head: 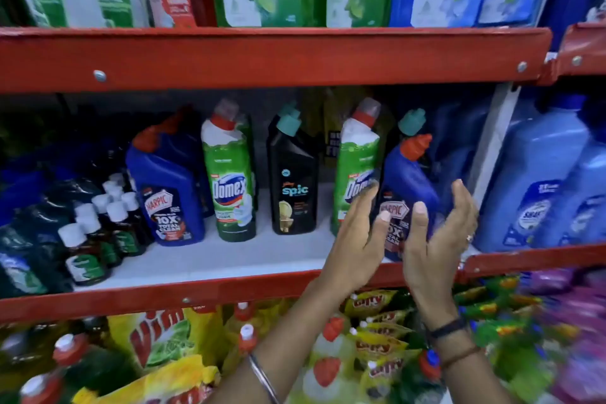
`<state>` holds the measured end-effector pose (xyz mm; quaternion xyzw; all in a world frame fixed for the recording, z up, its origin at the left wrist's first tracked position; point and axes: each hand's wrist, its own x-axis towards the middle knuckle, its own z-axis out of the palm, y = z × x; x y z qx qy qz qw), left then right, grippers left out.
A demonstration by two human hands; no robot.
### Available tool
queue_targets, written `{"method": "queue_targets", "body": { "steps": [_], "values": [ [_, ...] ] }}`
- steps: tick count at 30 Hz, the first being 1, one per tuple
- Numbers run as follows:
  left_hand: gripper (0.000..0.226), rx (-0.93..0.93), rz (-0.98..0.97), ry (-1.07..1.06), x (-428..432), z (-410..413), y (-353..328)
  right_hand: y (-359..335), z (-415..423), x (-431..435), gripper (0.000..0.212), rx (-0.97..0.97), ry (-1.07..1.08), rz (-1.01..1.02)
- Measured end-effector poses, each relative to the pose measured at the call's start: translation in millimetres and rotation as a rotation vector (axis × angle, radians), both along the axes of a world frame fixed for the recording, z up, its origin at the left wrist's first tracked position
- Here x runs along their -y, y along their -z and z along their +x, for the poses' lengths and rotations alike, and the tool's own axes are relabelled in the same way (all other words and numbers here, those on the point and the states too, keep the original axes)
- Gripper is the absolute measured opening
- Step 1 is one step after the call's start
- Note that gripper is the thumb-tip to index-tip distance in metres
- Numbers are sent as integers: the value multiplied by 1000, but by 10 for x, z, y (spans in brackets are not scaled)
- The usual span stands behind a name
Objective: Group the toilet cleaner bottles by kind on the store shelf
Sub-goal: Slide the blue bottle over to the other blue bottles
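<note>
Blue plastic, glossy: the right Harpic stands at the shelf front edge, directly between the two hands. Left hand open, fingers spread, palm turned toward the bottle's left flank; fingertips overlap the neighbouring Domex, contact uncertain. Right hand open and cupped, thumb in front of the label, fingers curling toward the bottle's right side. Neither hand has closed on anything; whether skin touches plastic cannot be told.

Beyond the left hand, further left: Spic, a second Domex, then another Harpic. Kinds are mixed, so sorting looks barely begun.

Handling, as judged: rigid moulded bottle, likely full and fairly heavy, with a smooth shrink label that may slip. Angled neck and red cap make it top-skewed. Best hold is likely both palms around the broad lower body, or one hand at the waist below the neck. Tight spacing risks knocking the Domex beside it.
</note>
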<state>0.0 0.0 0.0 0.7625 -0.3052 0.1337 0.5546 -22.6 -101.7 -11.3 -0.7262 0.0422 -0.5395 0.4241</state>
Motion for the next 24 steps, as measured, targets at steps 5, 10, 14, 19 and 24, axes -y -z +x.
{"method": "queue_targets", "body": {
  "steps": [5, 10, 14, 19, 24],
  "values": [
    [55, -241, 21, 0, 262, 186, 113, 241, 80, 97, 60, -155, -118, 184],
    [57, -332, 106, -21, 338, 340, 109, 391, 150, 254, 51, -198, -160, 177],
    [35, -352, 86, -120, 288, 353, 114, 379, 126, 378, 44, -201, -256, 210],
    [38, -283, -10, -177, 83, 150, 78, 303, 40, 324, 44, -185, -419, 226],
    [34, -218, -173, -235, -365, -9, -8, 124, 8, -33, 44, -168, -582, 215]
  ]
}}
